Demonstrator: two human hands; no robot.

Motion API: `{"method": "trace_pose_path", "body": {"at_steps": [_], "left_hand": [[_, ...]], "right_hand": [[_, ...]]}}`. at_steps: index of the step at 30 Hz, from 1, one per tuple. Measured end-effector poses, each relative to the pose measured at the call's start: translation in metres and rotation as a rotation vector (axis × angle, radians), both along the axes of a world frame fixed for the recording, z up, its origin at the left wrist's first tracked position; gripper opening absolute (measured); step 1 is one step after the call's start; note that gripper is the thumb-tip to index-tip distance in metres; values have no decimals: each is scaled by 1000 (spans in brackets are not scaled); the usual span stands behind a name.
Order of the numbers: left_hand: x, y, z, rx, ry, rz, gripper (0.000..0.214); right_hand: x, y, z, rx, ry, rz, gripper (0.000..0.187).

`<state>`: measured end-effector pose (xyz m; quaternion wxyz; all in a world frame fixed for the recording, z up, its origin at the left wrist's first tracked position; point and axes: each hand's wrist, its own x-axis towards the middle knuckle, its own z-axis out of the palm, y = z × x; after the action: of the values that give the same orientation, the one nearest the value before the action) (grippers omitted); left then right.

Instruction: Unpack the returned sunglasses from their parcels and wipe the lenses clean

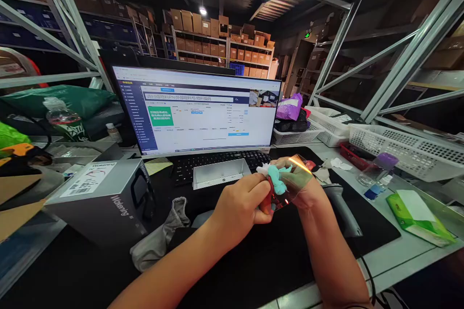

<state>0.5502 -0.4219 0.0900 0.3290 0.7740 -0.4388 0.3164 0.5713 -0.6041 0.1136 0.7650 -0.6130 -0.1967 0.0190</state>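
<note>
- The counter (386, 263) spreads before you, a black mat (253, 270) over much of it.
- Your lit monitor (203, 128) stands toward the back edge.
- A gray box (97, 203) sits toward the left edge.
- Your left hand (235, 205) has its fingers pinching a shiny see-through sheet.
- Your right hand (301, 196) is partly behind that sheet; you cannot tell how its fingers grip.
- A gray pouch (159, 239) lies just beside the box.
- A scanner (342, 208) lies toward the right edge.
- The shiny see-through sheet (297, 174) is raised above the counter's middle.
- A turquoise piece (277, 181) shows against it, between your hands.
</note>
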Motion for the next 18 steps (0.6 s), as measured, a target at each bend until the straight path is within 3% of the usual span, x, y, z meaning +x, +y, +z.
{"method": "trace_pose_path", "body": {"at_steps": [5,12,18], "left_hand": [[1,0,-2,-4,-45,-23,16],[6,4,2,-79,70,29,15],[2,4,6,-145,227,111,16]], "right_hand": [[0,2,-2,-20,29,15,29],[3,15,4,224,118,-25,30],[5,11,0,244,102,15,34]]}}
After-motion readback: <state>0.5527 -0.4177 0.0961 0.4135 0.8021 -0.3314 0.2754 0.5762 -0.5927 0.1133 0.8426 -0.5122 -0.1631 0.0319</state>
